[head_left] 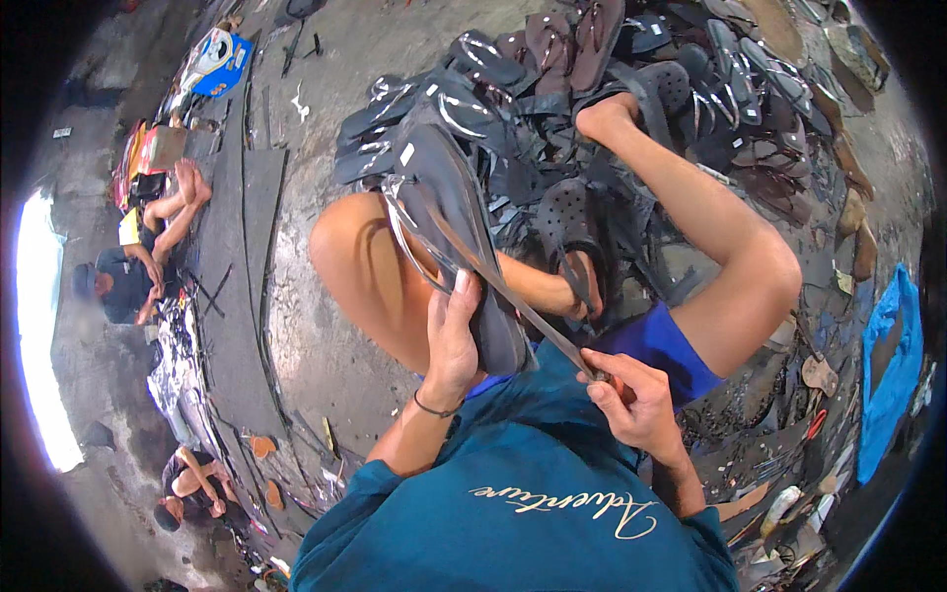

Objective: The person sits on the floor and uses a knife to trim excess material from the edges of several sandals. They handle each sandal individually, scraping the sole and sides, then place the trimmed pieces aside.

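My right hand (636,400) is closed round the handle of a long knife (542,325), its blade reaching over the sandal (498,340) my left hand (452,345) clamps above my lap. Dark sandals (592,49) heap around my feet; farther left sits a person (123,284).

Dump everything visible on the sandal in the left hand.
The sandal has a long, dark grey sole that looks like rubber or foam, with a small white label near its far end. A glossy, silvery strap loops out along its left side. It is held up at a slant above the lap, far end pointing away from the body. The left hand grips its near part, thumb on top. A long, thin blade crosses in front; contact is unclear.
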Available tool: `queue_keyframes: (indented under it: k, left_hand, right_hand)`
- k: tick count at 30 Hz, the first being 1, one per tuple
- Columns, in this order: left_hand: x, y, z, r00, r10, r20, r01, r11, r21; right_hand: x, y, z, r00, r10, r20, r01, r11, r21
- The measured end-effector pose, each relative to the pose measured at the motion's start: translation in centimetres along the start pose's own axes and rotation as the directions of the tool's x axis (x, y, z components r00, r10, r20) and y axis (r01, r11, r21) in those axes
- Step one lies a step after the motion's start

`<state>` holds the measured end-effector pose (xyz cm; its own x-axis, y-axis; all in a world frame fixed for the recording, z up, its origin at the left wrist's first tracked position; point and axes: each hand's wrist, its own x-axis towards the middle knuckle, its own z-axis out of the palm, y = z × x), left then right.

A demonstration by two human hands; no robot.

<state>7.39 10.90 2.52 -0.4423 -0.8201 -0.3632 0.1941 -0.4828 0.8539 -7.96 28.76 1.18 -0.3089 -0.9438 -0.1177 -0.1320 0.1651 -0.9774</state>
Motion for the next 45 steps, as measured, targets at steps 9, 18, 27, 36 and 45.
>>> queue_keyframes:
  k: [9, 18, 27, 36, 45]
  left_hand:
    - [-1.8, -0.2, -0.5, 0.978, -0.097, -0.184, 0.112, 0.991, 0.069]
    - [-2.2, 0.0, -1.4, 0.984, -0.148, -0.098, 0.148, 0.989, -0.008]
    - [-3.1, -2.0, -4.8, 0.949, -0.076, 0.306, -0.08, 0.881, 0.466]
    - [4.4, 9.3, -1.9, 0.994, 0.108, -0.001, -0.107, 0.985, 0.134]
    - [1.6, 9.2, -2.6, 0.973, -0.096, -0.211, 0.12, 0.987, 0.103]
  right_hand:
    - [3.6, -0.2, 2.8, 0.983, -0.164, -0.082, 0.147, 0.972, -0.184]
    - [10.8, -2.1, 5.4, 0.945, -0.264, -0.193, 0.2, 0.933, -0.298]
    - [15.1, -2.8, 2.2, 0.985, 0.163, 0.052, -0.167, 0.981, 0.098]
    - [7.3, -1.8, 0.9, 0.909, -0.293, -0.295, 0.291, 0.955, -0.054]
    - [-1.0, 1.9, 2.4, 0.992, -0.122, -0.021, 0.123, 0.991, 0.052]
